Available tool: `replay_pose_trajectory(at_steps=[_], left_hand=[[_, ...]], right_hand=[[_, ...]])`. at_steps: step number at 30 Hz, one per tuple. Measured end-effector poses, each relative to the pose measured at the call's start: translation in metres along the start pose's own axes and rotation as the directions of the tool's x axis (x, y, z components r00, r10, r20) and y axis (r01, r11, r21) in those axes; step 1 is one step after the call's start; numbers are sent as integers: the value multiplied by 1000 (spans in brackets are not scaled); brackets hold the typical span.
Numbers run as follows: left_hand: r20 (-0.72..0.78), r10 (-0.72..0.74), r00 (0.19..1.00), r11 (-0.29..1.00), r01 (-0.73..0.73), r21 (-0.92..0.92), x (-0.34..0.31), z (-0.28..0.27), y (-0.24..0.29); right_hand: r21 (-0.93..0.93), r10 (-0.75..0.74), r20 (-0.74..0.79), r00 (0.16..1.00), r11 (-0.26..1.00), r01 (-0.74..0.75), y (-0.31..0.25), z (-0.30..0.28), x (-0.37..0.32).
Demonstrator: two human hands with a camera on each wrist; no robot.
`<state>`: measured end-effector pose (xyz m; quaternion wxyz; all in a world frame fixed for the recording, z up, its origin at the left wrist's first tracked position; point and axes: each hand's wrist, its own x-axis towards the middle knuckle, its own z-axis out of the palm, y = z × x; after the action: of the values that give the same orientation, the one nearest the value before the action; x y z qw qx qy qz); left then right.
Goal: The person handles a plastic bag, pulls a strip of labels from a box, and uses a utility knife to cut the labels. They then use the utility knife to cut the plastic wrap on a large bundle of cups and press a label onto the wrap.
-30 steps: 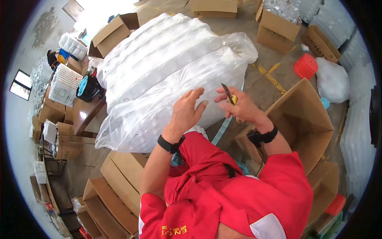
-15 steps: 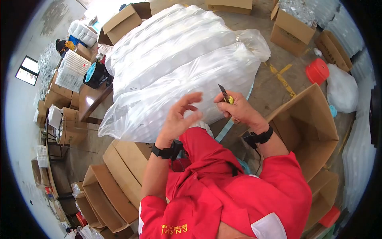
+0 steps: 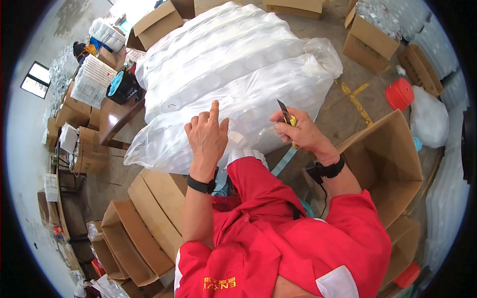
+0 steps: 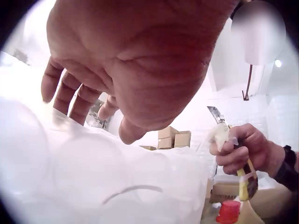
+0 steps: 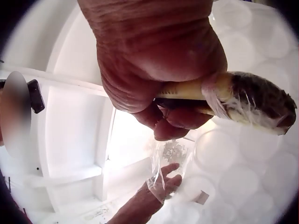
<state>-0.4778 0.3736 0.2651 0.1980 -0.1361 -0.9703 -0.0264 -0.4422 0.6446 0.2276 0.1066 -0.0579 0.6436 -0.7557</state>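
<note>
My left hand (image 3: 207,139) is palm down over a big clear plastic bag (image 3: 223,107) of white round items, its fingers spread and nothing in them. In the left wrist view the fingertips are close to the plastic; contact cannot be told. My right hand (image 3: 303,133) grips a knife (image 3: 289,118) with a yellow handle, its blade pointing up, to the right of my left hand. A small crumpled piece of clear film (image 4: 220,135) is at the right fingertips. The right wrist view shows the tape-wrapped handle end (image 5: 261,102) sticking out of the fist.
An open carton (image 3: 382,159) stands close by my right arm, and more cartons (image 3: 156,208) lie by my left elbow. A red bucket (image 3: 399,94) and a white sack (image 3: 429,116) are on the floor at right. A wooden table (image 3: 112,119) is at left.
My left hand has moved left, away from my right hand, and turned palm down with its fingers spread. The right hand still holds the knife. The head view has shifted.
</note>
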Motion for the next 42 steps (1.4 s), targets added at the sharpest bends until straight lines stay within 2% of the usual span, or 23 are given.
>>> replay_pose_trajectory(at_steps=[5,12,14,15,17,18,20,21,23,26,28,33,35,36,38,39,41,42], left_hand=[[124,-55,991,998,51,35,7,-8,-3],[125,-38,991,999,39,1,5,5,-8],[32,53,998,992,-49,-112,9,15,-10],[30,53,998,993,-49,-111,12,18,-11],[10,85,996,907,-74,-414,20,24,-12],[8,88,996,907,-77,-414,24,26,-12],[28,135,990,788,-90,-610,30,28,-15],[27,136,990,788,-92,-609,31,25,-13],[137,84,987,822,9,-569,36,21,-9],[193,119,974,880,-14,-475,40,20,-9],[183,134,974,887,-36,-461,40,20,-6],[174,151,973,885,-54,-462,42,20,-2],[252,92,963,739,104,-666,41,19,-5],[250,95,964,739,101,-666,40,15,-4],[379,88,921,651,235,-722,39,7,-4],[379,86,921,650,236,-722,39,8,-6],[410,152,900,546,269,-793,40,10,-10],[406,150,901,546,267,-794,39,9,-9]], right_hand=[[-45,9,-9,1000,999,-9,4,-1,-3],[-17,5,-32,999,1000,-6,9,5,-7],[-5,7,-36,999,1000,-7,3,8,-7],[-20,33,-38,999,999,-34,-3,10,-7],[-34,56,-43,997,998,-58,-7,11,-6],[-27,40,-32,999,999,-41,-6,11,-4],[-19,23,-22,999,1000,-23,-4,11,-3],[-10,-6,-17,1000,1000,5,-2,10,-1],[0,-38,-13,999,999,38,0,9,1],[-20,-18,-18,1000,1000,17,1,7,1],[-34,18,-24,1000,999,-19,2,6,-1],[-34,-7,-14,1000,999,6,-3,8,-3],[-39,-23,-19,1000,999,23,-3,9,1],[-80,-70,-33,997,995,67,0,7,7],[-121,-114,-45,992,987,108,3,9,16],[-164,-137,-83,987,979,122,2,12,22],[-211,-164,-115,980,968,137,5,20,31],[-247,-175,-130,976,959,139,9,23,34]])
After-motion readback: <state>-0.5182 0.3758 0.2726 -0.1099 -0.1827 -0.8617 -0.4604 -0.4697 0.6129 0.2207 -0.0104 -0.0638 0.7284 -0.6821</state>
